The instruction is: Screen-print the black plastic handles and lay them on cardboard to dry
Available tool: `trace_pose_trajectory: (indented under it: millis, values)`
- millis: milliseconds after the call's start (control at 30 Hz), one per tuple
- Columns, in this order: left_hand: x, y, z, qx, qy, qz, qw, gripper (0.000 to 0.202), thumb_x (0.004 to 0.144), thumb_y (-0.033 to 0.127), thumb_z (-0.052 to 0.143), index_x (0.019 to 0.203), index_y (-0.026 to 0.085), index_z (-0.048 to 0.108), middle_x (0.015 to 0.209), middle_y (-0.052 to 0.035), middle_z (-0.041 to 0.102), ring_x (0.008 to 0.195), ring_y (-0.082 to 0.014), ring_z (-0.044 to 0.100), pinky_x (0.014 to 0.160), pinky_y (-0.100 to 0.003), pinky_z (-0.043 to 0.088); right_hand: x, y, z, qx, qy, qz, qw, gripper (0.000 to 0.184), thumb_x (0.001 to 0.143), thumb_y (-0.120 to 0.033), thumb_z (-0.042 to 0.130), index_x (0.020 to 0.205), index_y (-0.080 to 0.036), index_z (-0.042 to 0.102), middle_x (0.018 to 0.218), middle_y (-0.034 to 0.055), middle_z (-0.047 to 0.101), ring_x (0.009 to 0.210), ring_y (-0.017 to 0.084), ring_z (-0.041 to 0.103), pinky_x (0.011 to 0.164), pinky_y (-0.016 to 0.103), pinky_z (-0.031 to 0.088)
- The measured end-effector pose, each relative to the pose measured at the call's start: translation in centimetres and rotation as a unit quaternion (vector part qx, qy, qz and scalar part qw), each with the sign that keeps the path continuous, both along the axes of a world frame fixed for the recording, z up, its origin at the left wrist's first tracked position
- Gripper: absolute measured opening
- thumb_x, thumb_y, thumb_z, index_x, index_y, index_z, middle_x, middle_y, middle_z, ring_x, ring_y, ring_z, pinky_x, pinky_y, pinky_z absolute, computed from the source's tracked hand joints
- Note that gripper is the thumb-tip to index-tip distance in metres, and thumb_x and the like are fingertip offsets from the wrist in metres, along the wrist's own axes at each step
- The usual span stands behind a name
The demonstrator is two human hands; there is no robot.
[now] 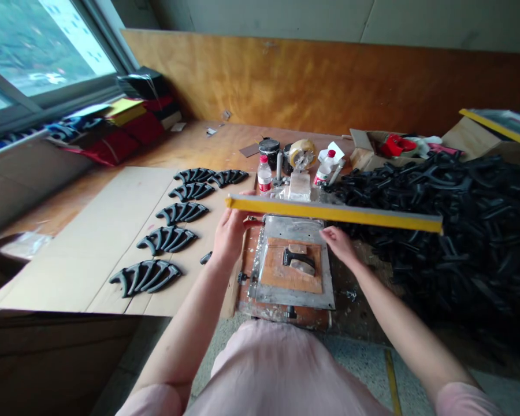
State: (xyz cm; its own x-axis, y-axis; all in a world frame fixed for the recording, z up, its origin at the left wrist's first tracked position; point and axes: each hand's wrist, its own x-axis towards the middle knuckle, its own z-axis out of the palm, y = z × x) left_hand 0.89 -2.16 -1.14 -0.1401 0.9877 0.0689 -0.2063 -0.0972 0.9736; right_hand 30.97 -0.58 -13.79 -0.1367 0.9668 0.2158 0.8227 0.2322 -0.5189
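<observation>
My left hand grips the left end of a long yellow-and-grey squeegee-like bar, which spans above a metal-framed plate. My right hand lies just below the bar's lower edge, and I cannot tell whether it touches. The plate holds an orange-brown patch with a black curved part on it. Black ribbed fan-shaped pieces lie in a row on a cardboard sheet to the left of my left hand.
A large heap of black parts fills the right side. Behind the plate stand a plastic bottle, a black jar and a tape roll. A cardboard box and another yellow-edged bar sit far right, with a plywood wall behind.
</observation>
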Motion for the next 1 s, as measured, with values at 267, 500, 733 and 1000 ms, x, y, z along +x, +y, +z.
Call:
trace_pose_trajectory:
  millis: [267,500,733,1000]
  values:
    - [1.7,-2.0,-2.6,-0.084,-0.022,-0.016,0.996,0.059,0.085,0.066,0.049,0.12,0.019,0.058,0.094,-0.0085,0.072,0.083,-0.0191,0.068,0.067,-0.029,0.054,-6.3,-4.0,-3.6,-0.065,-0.21,0.063,0.973,0.011,0.09,-0.025,0.059,0.09,-0.015,0.059,0.089,0.011,0.068,0.088,0.022,0.062,0.078,0.031,0.045]
    - [5.7,-11.9,-12.3,-0.359,-0.104,-0.21,0.903,0.062,0.081,0.069,0.051,0.119,0.022,0.061,0.122,-0.0143,0.066,0.107,-0.0294,0.064,0.073,-0.038,0.055,-11.3,-9.1,-1.7,0.024,-0.175,0.11,0.978,0.009,0.093,-0.019,0.05,0.092,-0.018,0.06,0.09,0.0078,0.065,0.088,0.022,0.058,0.076,0.033,0.045]
    - [2.2,-10.6,-14.0,-0.327,-0.069,-0.002,0.943,0.044,0.074,0.058,0.067,0.087,0.018,0.056,0.082,-0.0021,0.067,0.075,-0.0161,0.067,0.069,-0.028,0.054,-8.8,-10.4,-0.9,0.085,-0.061,0.21,0.972,0.02,0.095,-0.024,0.048,0.088,-0.023,0.066,0.106,0.0054,0.066,0.099,0.019,0.056,0.088,0.033,0.045]
    - [-11.8,-9.5,-19.5,-0.386,0.332,0.125,0.852,0.039,0.085,0.059,0.041,0.084,0.021,0.049,0.077,-0.003,0.068,0.064,-0.0182,0.07,0.06,-0.029,0.053,11.9,-10.2,-10.2,-0.171,-0.225,-0.18,0.942,0.012,0.076,-0.031,0.065,0.067,-0.023,0.062,0.077,0.0098,0.061,0.081,0.028,0.06,0.076,0.039,0.047]
